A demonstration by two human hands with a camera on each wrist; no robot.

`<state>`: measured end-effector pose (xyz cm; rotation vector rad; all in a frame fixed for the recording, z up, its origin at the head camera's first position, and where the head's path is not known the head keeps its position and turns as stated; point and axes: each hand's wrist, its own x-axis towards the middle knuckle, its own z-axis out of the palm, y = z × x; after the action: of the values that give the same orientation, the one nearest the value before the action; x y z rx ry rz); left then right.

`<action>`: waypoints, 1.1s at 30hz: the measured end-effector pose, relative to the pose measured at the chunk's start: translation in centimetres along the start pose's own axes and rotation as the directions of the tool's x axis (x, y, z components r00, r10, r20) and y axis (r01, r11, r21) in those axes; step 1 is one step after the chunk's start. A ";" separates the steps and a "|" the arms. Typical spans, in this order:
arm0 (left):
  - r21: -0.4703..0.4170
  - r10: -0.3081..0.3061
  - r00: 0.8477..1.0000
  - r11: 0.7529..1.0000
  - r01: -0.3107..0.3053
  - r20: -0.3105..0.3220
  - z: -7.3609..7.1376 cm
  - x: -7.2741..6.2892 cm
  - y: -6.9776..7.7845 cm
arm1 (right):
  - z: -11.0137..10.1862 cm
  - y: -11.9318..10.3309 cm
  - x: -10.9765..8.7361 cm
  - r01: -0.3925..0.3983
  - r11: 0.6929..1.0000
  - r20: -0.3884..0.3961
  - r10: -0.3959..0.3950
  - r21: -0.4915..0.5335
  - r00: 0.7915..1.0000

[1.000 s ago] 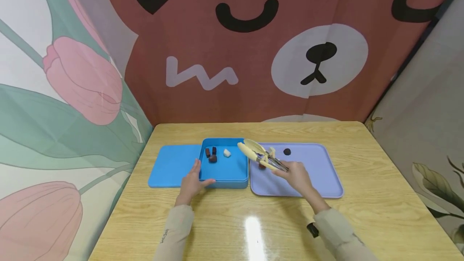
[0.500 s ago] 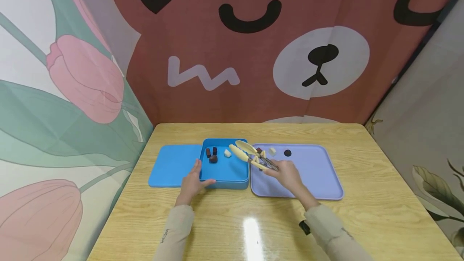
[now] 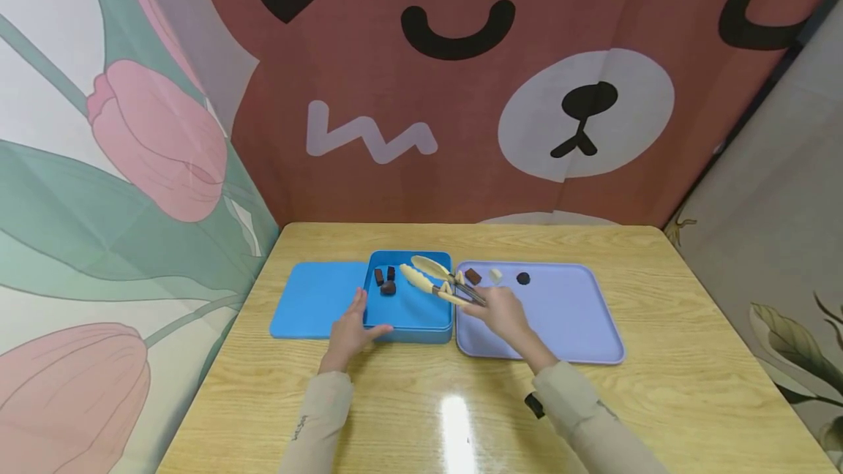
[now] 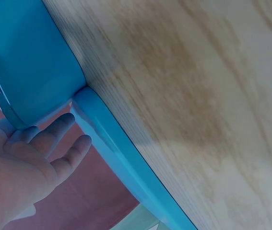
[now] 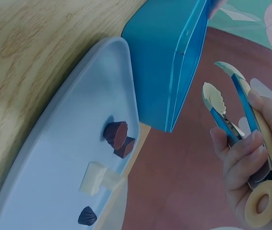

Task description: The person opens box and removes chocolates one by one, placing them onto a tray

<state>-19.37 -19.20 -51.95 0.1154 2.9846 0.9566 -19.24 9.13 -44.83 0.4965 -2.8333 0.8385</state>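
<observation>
My right hand (image 3: pixel 503 311) grips cream-tipped tongs (image 3: pixel 416 278) by their metal arms. In the head view their spread tips overlap the blue box (image 3: pixel 415 336); in the right wrist view nothing shows between them. Fingers spread, my left hand (image 3: pixel 349 331) rests at the box's front left corner, thumb along the front wall. Inside the box lie several dark chocolates (image 3: pixel 388 287). On the lilac tray (image 3: pixel 560 324) are a brown square piece (image 3: pixel 473 276), whitish pieces (image 5: pixel 93 177), a fluted brown chocolate (image 5: pixel 116 134) and a dark shell-shaped one (image 5: pixel 87 216).
A flat blue lid (image 3: pixel 316 302) lies left of the box. The tray sits close against the box's right side on the wooden table (image 3: pixel 395 415). A small black object (image 3: pixel 534 406) shows beside the right sleeve. Printed curtains (image 3: pixel 369 189) stand behind the table.
My right hand has carried the tongs leftward from over the tray to over the box, uncovering the brown square and covering the white piece in the box. The left hand stays put.
</observation>
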 end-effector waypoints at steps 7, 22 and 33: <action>-0.005 0.007 1.000 1.000 -0.007 -0.006 0.1 0.0 -0.1 | 0.6 -0.9 1.0 -0.043 0.998 0.064 0.045 -0.036 0.997; -0.004 0.004 1.000 1.000 -0.004 -0.004 0.0 0.0 -0.1 | 1.8 -2.3 3.3 -0.051 0.993 0.100 0.062 -0.111 0.993; -0.010 -0.012 1.000 1.000 0.012 0.003 0.0 0.0 0.0 | 2.9 -2.9 4.5 -0.072 0.981 0.138 0.097 -0.178 0.986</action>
<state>-19.40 -19.24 -51.95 0.0980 2.9745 0.9686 -22.55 4.02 -44.75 0.4323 -3.0452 0.5844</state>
